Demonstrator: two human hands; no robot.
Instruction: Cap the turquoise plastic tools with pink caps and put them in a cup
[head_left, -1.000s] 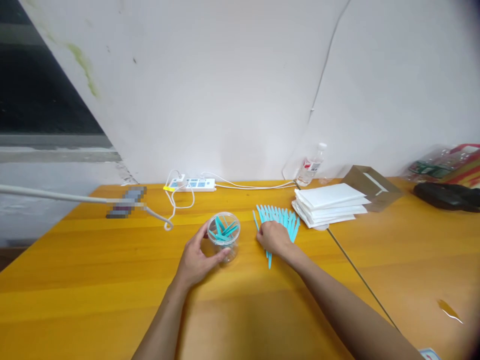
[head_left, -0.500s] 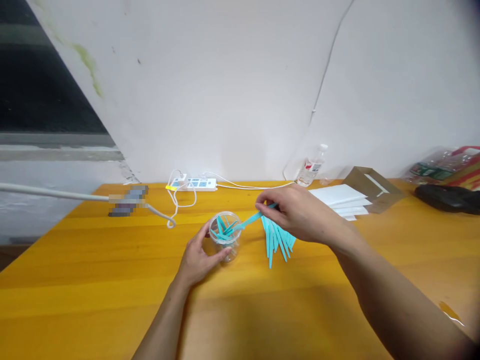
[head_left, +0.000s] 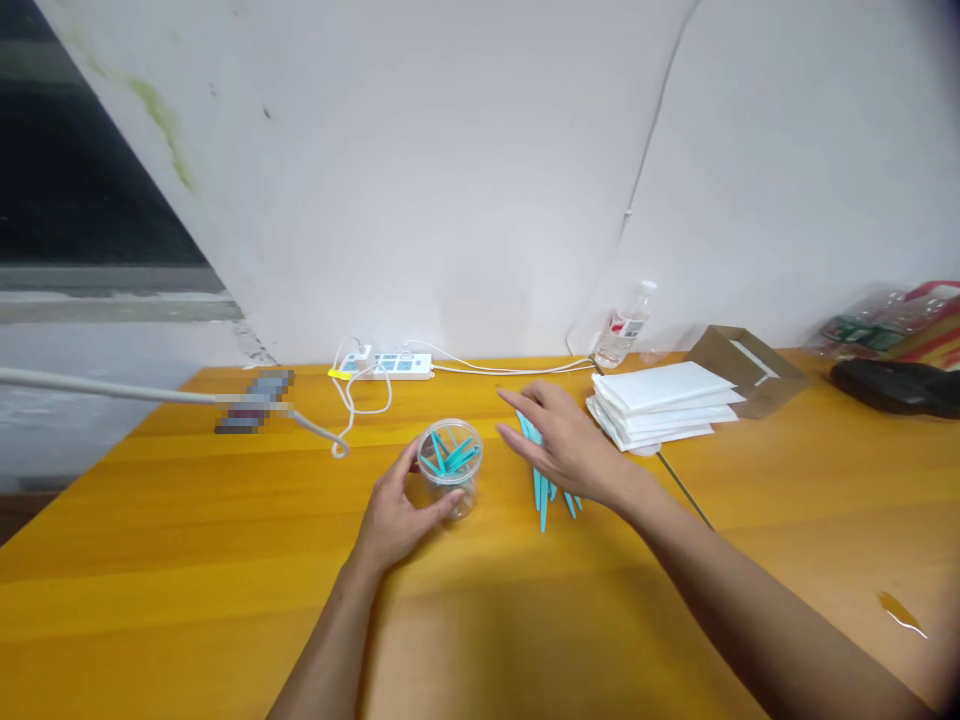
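My left hand [head_left: 401, 510] is wrapped round the side of a clear plastic jar [head_left: 459, 495], which stands on the table. Inside the jar several turquoise plastic sticks [head_left: 454, 457] lean at different angles; they look like small flat knives, though I cannot be sure. Just right of the jar, my right hand [head_left: 559, 435] hovers over a loose pile of the same turquoise sticks [head_left: 541, 495]. Its thumb and forefinger are apart, with nothing between them. The hand covers much of the pile, so only the tapered near ends and a bit at the left show.
Behind my right hand lies a stack of white packets [head_left: 664, 395], beside an open brown box [head_left: 746, 375]. A water bottle [head_left: 626, 325] and a power strip [head_left: 397, 366] stand by the wall. Left are a pixelated phone-like object [head_left: 255, 402] and a white cable [head_left: 112, 385]. A black case [head_left: 892, 387] sits far right.
The turquoise stick that my right hand held at the jar's rim is now in the jar. That hand has opened and moved down over the pile. My left hand stays on the jar.
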